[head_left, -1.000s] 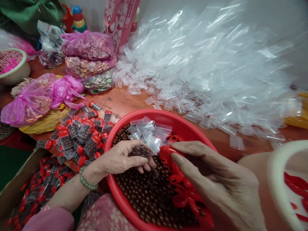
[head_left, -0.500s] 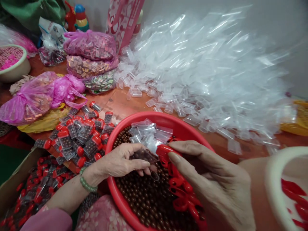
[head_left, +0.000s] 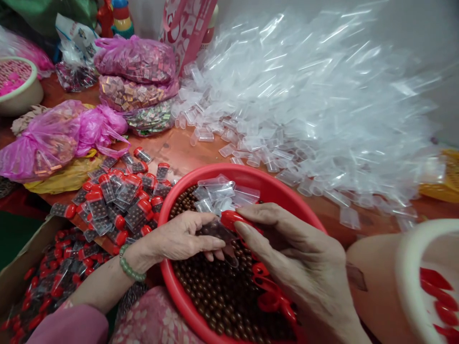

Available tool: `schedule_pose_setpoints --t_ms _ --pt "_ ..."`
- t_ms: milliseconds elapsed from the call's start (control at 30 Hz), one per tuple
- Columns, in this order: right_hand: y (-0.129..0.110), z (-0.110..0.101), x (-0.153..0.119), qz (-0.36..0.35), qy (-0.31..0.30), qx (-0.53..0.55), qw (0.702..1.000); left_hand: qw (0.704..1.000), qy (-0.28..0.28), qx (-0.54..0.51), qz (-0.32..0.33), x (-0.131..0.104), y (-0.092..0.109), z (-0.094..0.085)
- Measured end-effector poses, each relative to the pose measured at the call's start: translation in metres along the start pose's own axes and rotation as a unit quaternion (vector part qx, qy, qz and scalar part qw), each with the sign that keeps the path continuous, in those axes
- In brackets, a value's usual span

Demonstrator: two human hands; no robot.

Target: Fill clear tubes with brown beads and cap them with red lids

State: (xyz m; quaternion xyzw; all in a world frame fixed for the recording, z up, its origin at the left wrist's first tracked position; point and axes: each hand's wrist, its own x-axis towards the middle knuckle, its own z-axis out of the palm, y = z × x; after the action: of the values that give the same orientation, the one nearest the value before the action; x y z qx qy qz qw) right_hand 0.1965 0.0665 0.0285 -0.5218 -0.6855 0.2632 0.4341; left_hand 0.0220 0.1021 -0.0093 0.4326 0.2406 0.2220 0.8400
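Observation:
My left hand (head_left: 190, 236) is closed on a small clear plastic container (head_left: 217, 231) with dark brown balls inside, held over the red basin (head_left: 204, 174). Between the thumb and fingers of my right hand (head_left: 297, 258) is a red cap (head_left: 231, 219), which meets the container's end; whether it is seated on it I cannot tell. Round brown balls (head_left: 215, 296) fill much of the basin. On them lie several empty clear containers (head_left: 218, 193) and, partly behind my right hand, more red caps (head_left: 272, 294).
Filled, red-capped containers (head_left: 118, 196) are heaped left of the basin, with more in a cardboard box (head_left: 21, 253) below. A large pile of clear containers (head_left: 304, 110) covers the back right. Pink bags (head_left: 136, 59) stand behind; a cream tub (head_left: 405, 272) with red caps is at right.
My right hand has moved left with the red cap, bringing it against the end of the container. My left hand has stayed nearly in place. The view has shifted slightly.

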Motion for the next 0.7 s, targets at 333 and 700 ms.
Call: schedule_pose_setpoints --t_ms 333,700 --pt "-0.001 -0.029 -0.012 0.003 -0.047 -0.075 0.996 0.995 -0.015 -0.1 0.013 0.001 -0.004 -0.006" --pt "-0.004 -0.006 -0.009 0.181 0.109 0.073 0.975 0.977 -0.036 -0.209 -0.013 0.006 -0.002 -0.011"
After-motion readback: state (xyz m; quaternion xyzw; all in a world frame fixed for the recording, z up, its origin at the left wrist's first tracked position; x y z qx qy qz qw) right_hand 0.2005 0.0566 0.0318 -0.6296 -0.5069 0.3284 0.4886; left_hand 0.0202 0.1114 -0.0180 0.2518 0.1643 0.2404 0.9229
